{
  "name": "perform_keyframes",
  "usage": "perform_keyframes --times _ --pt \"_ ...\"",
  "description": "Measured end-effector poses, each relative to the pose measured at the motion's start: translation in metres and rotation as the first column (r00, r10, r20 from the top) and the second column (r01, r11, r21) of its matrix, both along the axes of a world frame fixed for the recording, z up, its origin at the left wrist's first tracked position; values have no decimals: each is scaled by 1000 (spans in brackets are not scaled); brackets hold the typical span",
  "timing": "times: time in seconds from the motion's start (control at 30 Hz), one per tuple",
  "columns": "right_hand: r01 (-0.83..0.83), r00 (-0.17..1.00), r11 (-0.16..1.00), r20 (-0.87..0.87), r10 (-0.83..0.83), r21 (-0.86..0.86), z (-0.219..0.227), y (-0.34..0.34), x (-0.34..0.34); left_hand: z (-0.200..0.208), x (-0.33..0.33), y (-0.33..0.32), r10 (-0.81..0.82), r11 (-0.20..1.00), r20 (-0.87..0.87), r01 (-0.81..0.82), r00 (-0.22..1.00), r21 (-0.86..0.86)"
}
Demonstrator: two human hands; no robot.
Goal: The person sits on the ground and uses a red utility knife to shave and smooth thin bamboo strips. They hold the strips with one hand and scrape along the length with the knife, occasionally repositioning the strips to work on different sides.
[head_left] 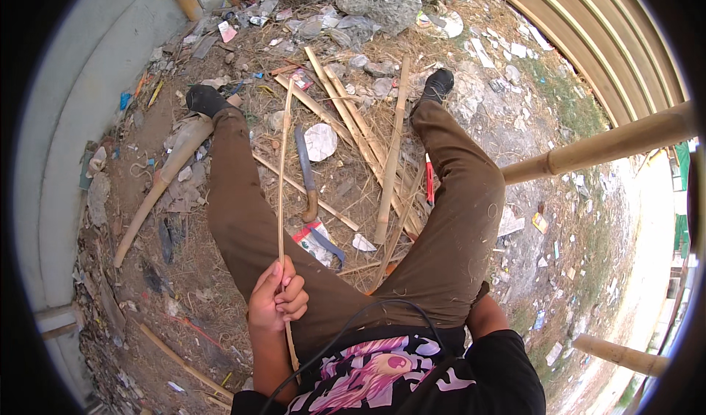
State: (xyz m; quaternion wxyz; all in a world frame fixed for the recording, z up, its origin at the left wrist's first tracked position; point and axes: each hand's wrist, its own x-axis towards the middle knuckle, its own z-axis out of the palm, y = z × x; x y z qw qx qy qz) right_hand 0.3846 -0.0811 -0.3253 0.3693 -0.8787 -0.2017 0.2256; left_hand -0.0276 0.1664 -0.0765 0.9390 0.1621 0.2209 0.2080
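Head view. The left hand (279, 294) is closed around a thin bamboo strip (281, 187), which stands up from the fist across the left thigh (243, 231). The right hand is hidden beyond the right thigh (460, 224); its state cannot be told. The step in hand appears to be steadying the strip; working it further would call for the second hand. Between the legs, mid-ground, lie a curved blade (307, 174) and split bamboo pieces (392, 158). The littered ground (158, 124) is bounded by a grey wall (66, 158) at its left edge, a rock (379, 3) at its far edge and ribbed panelling (566, 25) at its far right corner.
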Motion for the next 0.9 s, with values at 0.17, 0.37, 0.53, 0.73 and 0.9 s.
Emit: perform_keyframes --times 0.17,0.37,0.53,0.73,0.9 --pt "-14 1000 986 22 18 -165 -11 -23 -47 -2 1 4 -33 999 -3 33 999 -29" --pt "-73 992 970 85 95 -230 -12 -19 -73 -2 -7 7 7 998 -12 -7 1000 -64" --pt "-24 954 991 294 62 -132 -9 68 6 -4 -13 8 6 995 -27 -9 1000 -99" --pt "-39 962 933 240 132 -357 -34 123 43 0 -1 4 -11 999 -83 8 996 -36" --pt "2 924 972 371 88 -235 -42 95 38 0 -4 0 -56 998 -73 54 996 -18"
